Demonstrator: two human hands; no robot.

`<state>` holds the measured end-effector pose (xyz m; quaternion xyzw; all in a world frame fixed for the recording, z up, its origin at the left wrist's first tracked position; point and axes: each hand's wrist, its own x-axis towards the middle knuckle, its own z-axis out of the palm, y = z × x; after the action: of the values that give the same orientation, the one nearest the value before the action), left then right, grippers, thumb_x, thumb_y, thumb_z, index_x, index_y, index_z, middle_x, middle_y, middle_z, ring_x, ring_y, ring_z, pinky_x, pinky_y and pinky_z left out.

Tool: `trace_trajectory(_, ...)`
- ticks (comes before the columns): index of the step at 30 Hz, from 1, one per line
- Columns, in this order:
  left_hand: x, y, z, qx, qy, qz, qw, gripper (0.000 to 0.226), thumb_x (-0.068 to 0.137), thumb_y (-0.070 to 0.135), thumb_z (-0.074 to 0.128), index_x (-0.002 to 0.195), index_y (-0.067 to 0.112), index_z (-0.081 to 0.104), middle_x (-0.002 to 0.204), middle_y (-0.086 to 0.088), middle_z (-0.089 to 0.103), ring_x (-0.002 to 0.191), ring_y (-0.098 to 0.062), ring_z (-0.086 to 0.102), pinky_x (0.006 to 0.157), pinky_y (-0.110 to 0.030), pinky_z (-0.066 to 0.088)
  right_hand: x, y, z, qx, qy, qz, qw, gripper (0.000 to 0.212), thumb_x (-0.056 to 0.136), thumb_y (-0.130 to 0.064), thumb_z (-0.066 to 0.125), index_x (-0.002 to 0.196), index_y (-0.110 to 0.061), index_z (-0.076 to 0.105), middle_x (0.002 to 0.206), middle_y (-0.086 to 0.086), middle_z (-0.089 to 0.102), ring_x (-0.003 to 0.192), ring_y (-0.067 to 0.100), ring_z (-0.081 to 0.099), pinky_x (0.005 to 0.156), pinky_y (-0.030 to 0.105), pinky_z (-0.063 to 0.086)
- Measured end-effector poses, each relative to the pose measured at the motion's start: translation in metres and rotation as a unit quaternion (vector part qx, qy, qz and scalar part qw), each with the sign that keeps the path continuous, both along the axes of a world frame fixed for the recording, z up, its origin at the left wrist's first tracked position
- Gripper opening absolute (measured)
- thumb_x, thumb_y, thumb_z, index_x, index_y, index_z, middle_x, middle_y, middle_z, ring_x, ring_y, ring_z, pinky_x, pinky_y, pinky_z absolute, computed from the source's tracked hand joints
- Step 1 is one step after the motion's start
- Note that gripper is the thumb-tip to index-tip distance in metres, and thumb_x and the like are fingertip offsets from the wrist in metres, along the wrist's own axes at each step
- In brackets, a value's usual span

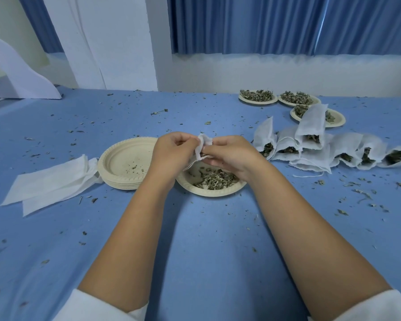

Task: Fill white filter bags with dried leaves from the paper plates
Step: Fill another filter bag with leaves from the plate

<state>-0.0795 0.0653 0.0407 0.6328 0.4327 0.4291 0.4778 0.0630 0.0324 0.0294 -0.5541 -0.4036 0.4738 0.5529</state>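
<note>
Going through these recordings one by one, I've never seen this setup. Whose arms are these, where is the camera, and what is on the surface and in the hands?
No machine here: a person works bare-handed, and the single picture comes from a camera worn on the head, looking forward and down. The left hand and right hand together pinch a small white filter bag above a paper plate of dried leaves. On the blue table, left of it, stands a stack of plates beside flat empty bags. To the right lies a row of filled bags, with three more plates of leaves behind them. Scattered about are leaf crumbs.
</note>
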Motion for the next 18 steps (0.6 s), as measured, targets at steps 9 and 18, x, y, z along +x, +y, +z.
trace_trajectory(9,0.002,-0.001,-0.003,0.031,0.019,0.006,0.999,0.009,0.089,0.019,0.065,0.082,0.015,0.070,0.060,0.011,0.063,0.054,-0.002,0.056,0.057,-0.017,0.045,-0.010,0.000,0.001,0.016,-0.123,-0.012,0.992,0.013,0.092,-0.013,0.065,0.086,-0.006,0.073,0.084,0.005,0.073,0.073,0.012,0.072,0.069,0.023,0.059)
trace_trajectory(18,0.003,0.002,-0.006,0.024,0.015,0.043,0.999,0.011,0.087,0.013,0.060,0.085,0.014,0.071,0.074,0.003,0.067,0.069,-0.012,0.059,0.075,-0.031,0.052,0.004,-0.017,0.021,-0.169,-0.533,0.072,0.826,0.024,0.096,-0.012,0.044,0.092,0.001,0.063,0.079,0.021,0.051,0.073,0.022,0.048,0.065,0.029,0.035)
